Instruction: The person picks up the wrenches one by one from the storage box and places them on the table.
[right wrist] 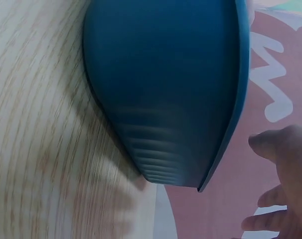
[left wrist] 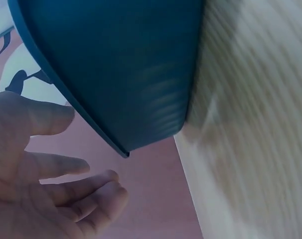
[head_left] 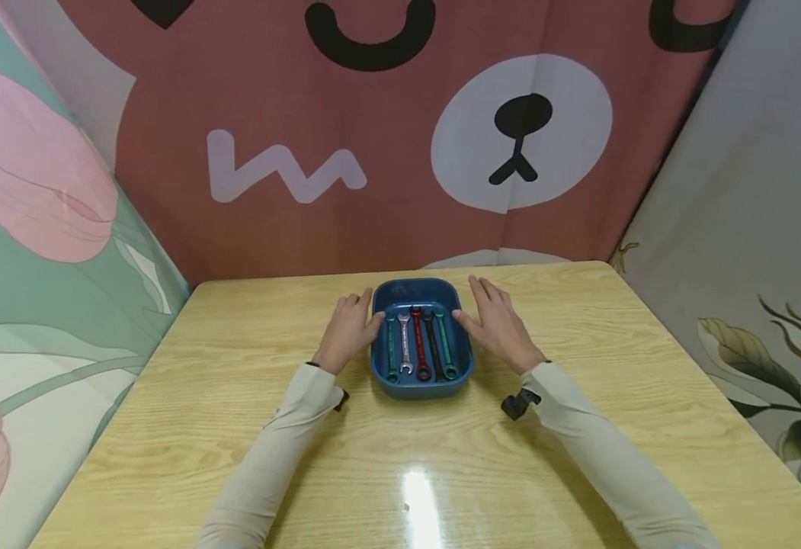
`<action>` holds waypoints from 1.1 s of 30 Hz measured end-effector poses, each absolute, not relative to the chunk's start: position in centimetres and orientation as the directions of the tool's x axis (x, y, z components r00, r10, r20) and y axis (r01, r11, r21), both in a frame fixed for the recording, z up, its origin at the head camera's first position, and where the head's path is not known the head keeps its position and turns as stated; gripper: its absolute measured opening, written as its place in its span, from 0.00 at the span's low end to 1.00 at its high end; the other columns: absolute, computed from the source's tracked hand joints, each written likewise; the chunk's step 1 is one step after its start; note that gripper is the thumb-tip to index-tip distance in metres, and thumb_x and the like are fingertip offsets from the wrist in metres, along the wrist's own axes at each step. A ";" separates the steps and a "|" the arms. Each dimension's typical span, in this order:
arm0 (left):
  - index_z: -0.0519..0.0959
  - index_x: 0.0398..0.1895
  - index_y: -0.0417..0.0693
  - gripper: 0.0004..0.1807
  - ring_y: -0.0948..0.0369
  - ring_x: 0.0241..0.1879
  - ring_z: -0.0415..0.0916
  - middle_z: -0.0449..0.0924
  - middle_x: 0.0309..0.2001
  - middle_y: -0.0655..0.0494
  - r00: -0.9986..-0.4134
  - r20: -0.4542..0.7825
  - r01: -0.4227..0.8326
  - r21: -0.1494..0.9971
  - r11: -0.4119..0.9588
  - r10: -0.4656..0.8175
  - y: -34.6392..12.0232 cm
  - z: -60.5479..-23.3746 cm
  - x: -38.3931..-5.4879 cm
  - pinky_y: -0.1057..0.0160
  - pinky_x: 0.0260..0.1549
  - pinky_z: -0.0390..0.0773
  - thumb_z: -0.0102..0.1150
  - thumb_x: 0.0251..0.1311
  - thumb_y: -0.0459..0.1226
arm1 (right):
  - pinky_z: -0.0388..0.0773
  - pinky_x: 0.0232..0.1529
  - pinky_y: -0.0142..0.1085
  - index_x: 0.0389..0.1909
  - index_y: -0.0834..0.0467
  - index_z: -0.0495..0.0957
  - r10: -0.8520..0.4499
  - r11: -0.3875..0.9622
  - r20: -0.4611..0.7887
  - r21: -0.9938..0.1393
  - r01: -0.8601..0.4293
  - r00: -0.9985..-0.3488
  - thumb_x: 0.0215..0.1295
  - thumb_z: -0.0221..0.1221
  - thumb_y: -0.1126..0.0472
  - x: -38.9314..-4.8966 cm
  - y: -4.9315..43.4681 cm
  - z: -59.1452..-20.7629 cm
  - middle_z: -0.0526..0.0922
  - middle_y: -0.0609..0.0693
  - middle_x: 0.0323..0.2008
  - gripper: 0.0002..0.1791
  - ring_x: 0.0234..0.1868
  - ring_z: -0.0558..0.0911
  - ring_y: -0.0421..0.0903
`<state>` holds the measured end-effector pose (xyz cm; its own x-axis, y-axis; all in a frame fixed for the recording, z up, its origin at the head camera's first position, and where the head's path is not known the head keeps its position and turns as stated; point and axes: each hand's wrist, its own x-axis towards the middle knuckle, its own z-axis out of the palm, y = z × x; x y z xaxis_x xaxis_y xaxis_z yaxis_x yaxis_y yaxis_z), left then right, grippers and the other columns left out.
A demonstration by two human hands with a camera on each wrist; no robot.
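A blue plastic bin (head_left: pixel 422 392) sits on the table with several combination wrenches lying side by side in it. From left to right they are a green wrench (head_left: pixel 392 351), a silver wrench (head_left: pixel 405 345), a red wrench (head_left: pixel 419 345), a black wrench (head_left: pixel 434 348) and another green wrench (head_left: pixel 444 345). My left hand (head_left: pixel 347 329) is at the bin's left side, fingers extended and thumb by the rim. Opposite it, my right hand (head_left: pixel 503 328) has its fingers spread and its thumb near the right rim. Both wrist views show the bin's outer wall (left wrist: pixel 126 64) beside loosely extended fingers.
The bin stands near the back edge of the light wooden table (head_left: pixel 235 366). Behind it hangs a curtain (head_left: pixel 386 229) with a bear print; printed cloths also hang at the left and right. A dark wrist device (head_left: pixel 520 404) is strapped at the right cuff.
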<state>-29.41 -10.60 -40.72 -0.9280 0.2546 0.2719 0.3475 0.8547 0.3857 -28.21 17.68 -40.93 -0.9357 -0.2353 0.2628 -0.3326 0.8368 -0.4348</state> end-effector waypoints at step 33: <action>0.73 0.62 0.27 0.26 0.58 0.27 0.74 0.80 0.32 0.45 -0.977 0.102 0.205 0.698 0.687 0.187 -10.5 -41.1 -30.1 0.64 0.24 0.76 0.63 0.60 0.29 | 0.84 0.40 0.49 0.64 0.72 0.70 -0.231 0.771 0.486 -0.437 -0.463 -0.843 0.64 0.67 0.63 -28.1 15.8 -40.2 0.76 0.67 0.54 0.30 0.44 0.82 0.59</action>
